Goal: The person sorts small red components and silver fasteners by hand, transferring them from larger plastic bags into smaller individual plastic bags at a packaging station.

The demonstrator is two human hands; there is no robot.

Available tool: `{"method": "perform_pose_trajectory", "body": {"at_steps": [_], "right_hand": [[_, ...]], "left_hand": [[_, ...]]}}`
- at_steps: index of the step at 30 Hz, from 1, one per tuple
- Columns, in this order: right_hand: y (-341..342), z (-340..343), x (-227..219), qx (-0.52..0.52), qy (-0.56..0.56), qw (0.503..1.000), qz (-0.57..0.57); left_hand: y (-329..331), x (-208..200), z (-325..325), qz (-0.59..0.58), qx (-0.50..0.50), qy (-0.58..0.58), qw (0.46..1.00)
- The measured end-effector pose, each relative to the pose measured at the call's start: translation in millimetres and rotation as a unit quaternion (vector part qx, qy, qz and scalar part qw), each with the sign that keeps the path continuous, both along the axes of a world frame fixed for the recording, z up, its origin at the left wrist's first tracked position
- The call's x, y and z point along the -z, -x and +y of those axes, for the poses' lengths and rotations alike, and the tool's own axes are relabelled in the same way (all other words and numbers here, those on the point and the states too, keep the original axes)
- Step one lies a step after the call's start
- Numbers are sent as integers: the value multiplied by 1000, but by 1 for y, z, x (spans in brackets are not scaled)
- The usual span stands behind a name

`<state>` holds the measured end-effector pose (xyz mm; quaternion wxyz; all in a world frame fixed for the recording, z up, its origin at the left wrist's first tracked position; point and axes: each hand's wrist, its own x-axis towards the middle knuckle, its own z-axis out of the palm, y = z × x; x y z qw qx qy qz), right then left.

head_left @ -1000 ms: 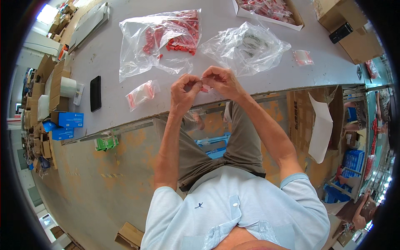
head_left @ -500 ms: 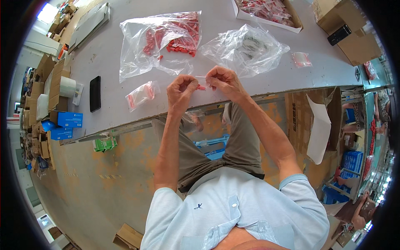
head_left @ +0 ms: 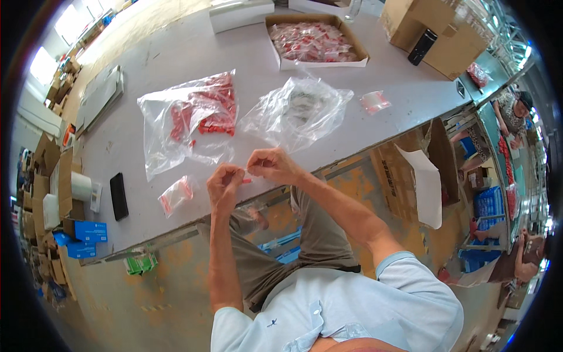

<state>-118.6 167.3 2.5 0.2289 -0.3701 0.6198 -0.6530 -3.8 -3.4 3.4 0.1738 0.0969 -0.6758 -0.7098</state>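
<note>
Near the frame's centre, the left hand (head_left: 224,186) and right hand (head_left: 271,166) pinched a small clear plastic packet with red pieces (head_left: 247,176) between them. Since the earlier frame both hands had stayed together above the grey table edge (head_left: 176,232), barely shifted.

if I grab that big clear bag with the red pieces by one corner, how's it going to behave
The big clear bag looks thin and crumpled, so it would likely sag and flop. Its red pieces lie loose and would probably slide toward the low end.

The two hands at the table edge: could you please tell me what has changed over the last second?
Little changed. The left hand and right hand stayed together at the table edge, pinching a small clear packet with red pieces. The big bag of red parts, the small packet and the phone stayed put.
</note>
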Motion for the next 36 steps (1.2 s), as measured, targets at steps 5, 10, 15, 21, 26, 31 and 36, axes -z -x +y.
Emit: {"method": "perform_pose_trajectory", "body": {"at_steps": [5,10,15,21,26,31,36], "right_hand": [[-4,8,-14,-16,-13,992,-125],[48,19,-72,101,20,995,-18],[190,67,-152,349,106,928,-80],[173,65,-103,309,-16,950,40],[46,22,-97,148,-70,984,73],[-8,-54,-43,-19,-152,982,111],[-33,-130,-16,-67,-137,972,177]], "left_hand": [[-1,5,-7,23,2,-68,997],[-5,6,-4,69,-43,-38,996],[5,17,6,57,-19,-1,998],[-10,19,-2,64,-105,164,979],[-24,-9,15,165,-83,252,950],[-94,-9,-33,163,-224,445,852],[-118,-17,-97,84,-349,495,791]]}}
